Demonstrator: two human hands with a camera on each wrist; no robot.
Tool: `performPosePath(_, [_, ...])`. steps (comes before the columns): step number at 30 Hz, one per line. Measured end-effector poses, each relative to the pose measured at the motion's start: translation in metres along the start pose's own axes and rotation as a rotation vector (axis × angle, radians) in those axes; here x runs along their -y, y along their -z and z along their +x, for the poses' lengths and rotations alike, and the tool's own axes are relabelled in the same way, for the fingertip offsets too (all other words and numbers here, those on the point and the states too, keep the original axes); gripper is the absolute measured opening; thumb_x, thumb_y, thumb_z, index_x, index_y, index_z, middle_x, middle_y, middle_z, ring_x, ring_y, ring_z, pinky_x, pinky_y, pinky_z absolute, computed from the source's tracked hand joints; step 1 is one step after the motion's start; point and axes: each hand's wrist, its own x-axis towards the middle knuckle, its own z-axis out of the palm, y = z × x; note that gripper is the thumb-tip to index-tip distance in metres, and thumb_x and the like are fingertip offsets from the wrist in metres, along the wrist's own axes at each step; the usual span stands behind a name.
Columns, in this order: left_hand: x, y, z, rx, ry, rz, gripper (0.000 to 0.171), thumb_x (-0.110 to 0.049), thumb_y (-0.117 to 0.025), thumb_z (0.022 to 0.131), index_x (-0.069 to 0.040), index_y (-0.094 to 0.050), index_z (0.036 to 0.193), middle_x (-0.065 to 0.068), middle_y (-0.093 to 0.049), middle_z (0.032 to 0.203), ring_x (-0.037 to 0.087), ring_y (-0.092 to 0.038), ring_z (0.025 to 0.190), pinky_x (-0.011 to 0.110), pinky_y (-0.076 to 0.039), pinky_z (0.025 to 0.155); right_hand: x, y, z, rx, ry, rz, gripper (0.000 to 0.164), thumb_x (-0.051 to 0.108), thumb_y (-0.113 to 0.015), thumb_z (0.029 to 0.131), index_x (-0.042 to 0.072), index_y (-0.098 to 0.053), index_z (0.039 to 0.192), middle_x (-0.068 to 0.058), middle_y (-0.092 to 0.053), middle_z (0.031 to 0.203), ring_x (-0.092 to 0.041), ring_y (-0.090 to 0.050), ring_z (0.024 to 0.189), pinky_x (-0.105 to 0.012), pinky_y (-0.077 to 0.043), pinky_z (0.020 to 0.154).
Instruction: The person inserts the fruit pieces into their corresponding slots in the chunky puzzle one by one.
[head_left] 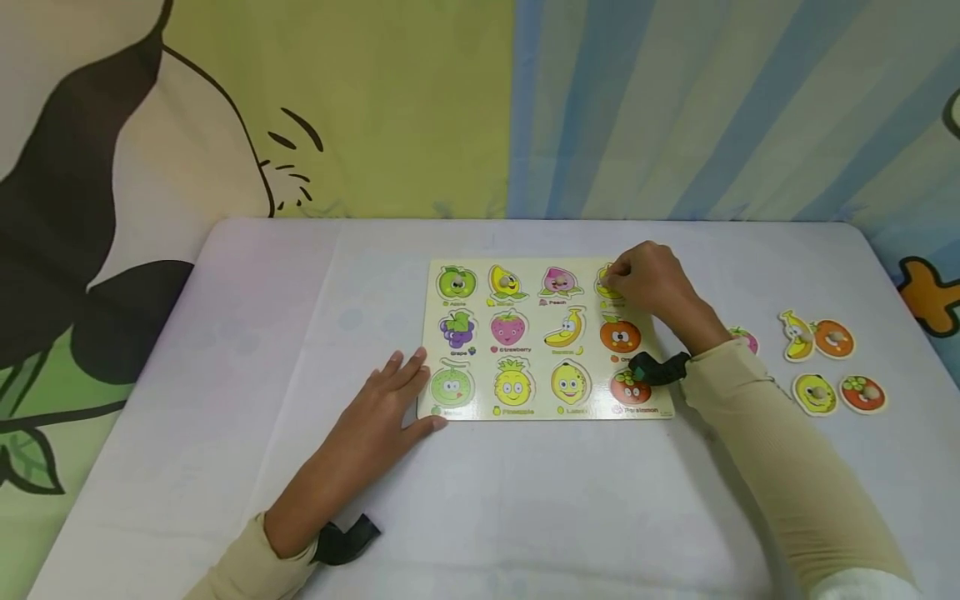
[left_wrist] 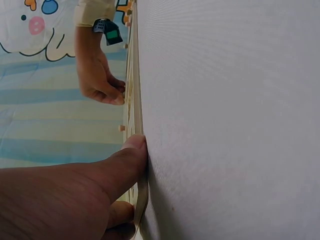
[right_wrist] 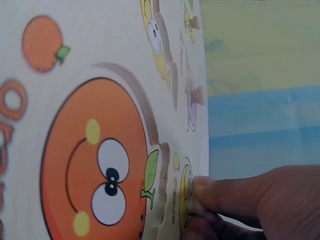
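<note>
A fruit puzzle board (head_left: 482,367) lies flat on the white-covered table. At its far right corner my right hand (head_left: 652,279) pinches the knob of the pear piece (right_wrist: 186,185), which sits in or right at its slot; the fingers partly hide it. My left hand (head_left: 386,408) rests against the board's near left corner with fingers fairly straight, the thumb (left_wrist: 134,145) touching the edge. Knobbed apple (head_left: 457,283), yellow fruit (head_left: 506,282) and peach (head_left: 559,282) pieces occupy the far row. Printed fruit pictures, such as the orange (right_wrist: 95,160), show in the nearer rows.
Loose pieces lie right of the board: a banana (head_left: 797,335), an orange (head_left: 834,340), a lemon (head_left: 815,394) and a persimmon (head_left: 863,393). A pink piece (head_left: 744,338) is partly hidden by the right sleeve. A printed cloth backdrop (head_left: 420,108) rises behind the table.
</note>
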Motion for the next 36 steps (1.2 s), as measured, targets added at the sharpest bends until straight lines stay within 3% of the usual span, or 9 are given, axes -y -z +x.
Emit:
performPosePath(10, [0.003,-0.001,0.0,-0.007,-0.005,0.021,0.077,-0.029,-0.086,0.074,0.002,-0.054,0.136,0.015,-0.039,0.15,0.041,-0.029,0.139,0.058,-0.028,0.107,-0.013,0.01,-0.001,0.133,-0.04,0.082,0.029,0.02,-0.064,0.095,-0.001,-0.069,0.113,-0.022,-0.062,0.116,-0.035,-0.055,0.104,-0.048,-0.047,0.085])
performPosePath(18, [0.003,0.0,0.001,0.001,-0.002,0.003,0.076,-0.028,-0.086,0.075,0.003,-0.053,0.136,0.015,-0.038,0.15,0.042,-0.028,0.14,0.059,-0.027,0.107,-0.025,0.017,-0.016,0.032,-0.014,0.087,0.03,0.015,-0.062,0.095,-0.002,-0.067,0.119,-0.023,-0.063,0.114,-0.037,-0.058,0.101,-0.048,-0.049,0.08])
performPosePath(28, [0.001,-0.001,0.001,0.006,-0.004,0.003,0.077,-0.029,-0.086,0.075,0.002,-0.053,0.137,0.015,-0.038,0.151,0.041,-0.028,0.14,0.058,-0.028,0.107,-0.045,0.03,-0.036,-0.033,0.119,0.074,0.025,0.008,-0.063,0.094,-0.003,-0.068,0.115,-0.02,-0.063,0.105,-0.036,-0.061,0.096,-0.049,-0.051,0.079])
performPosePath(36, [0.002,-0.001,0.001,0.009,0.0,0.004,0.077,-0.028,-0.086,0.074,0.002,-0.053,0.137,0.015,-0.038,0.151,0.041,-0.027,0.14,0.058,-0.028,0.107,-0.061,0.037,-0.049,-0.063,0.091,0.028,0.025,0.01,-0.063,0.094,-0.003,-0.068,0.116,-0.02,-0.063,0.105,-0.035,-0.06,0.093,-0.053,-0.051,0.079])
